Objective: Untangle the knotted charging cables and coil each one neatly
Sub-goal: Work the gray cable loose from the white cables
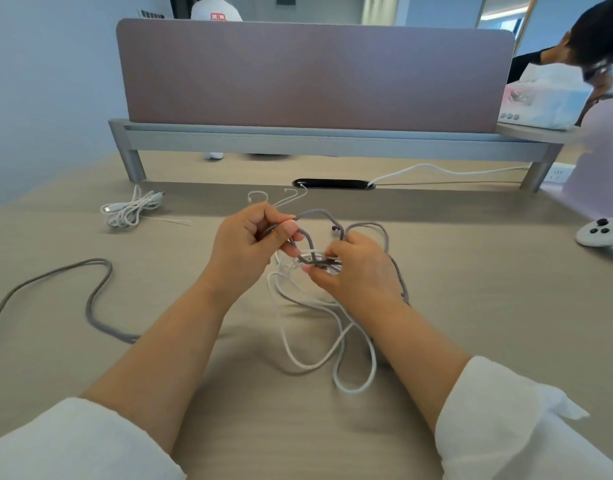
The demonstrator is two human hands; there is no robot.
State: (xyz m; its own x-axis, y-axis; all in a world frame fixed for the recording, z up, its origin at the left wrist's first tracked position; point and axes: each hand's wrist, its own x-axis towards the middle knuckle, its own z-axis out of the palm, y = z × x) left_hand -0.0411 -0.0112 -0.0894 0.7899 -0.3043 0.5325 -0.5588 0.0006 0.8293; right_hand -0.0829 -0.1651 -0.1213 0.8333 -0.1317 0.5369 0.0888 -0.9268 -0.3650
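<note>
1. The grey cable (312,212) is thick and braided, with a woven, rope-like surface. It arches in loose loops between and beyond the two hands above the middle of the tabletop (488,271).
2. A long run of the same grey cable curves over the tabletop toward the left edge and leaves the view there.
3. The white cable (350,390) is smooth and thinner. It hangs from the hands in several slack loops that lie on the tabletop between the forearms, toward the near edge.
4. The two cables cross at a knot (315,259) held between the hands, where grey strands wrap over white ones. How the strands pass through each other cannot be told.
5. The left hand (249,247) is closed on the grey cable, its fingers curled and the thumb pressing the strand against them.
6. The right hand (357,268) pinches the knot with its thumb and fingertips; a grey loop runs along its outer side and down past the wrist.
7. A separate white cable bundle (131,211) lies loosely gathered near the far left corner, well apart from the hands.
8. A white game controller (599,233) rests at the right edge.
</note>
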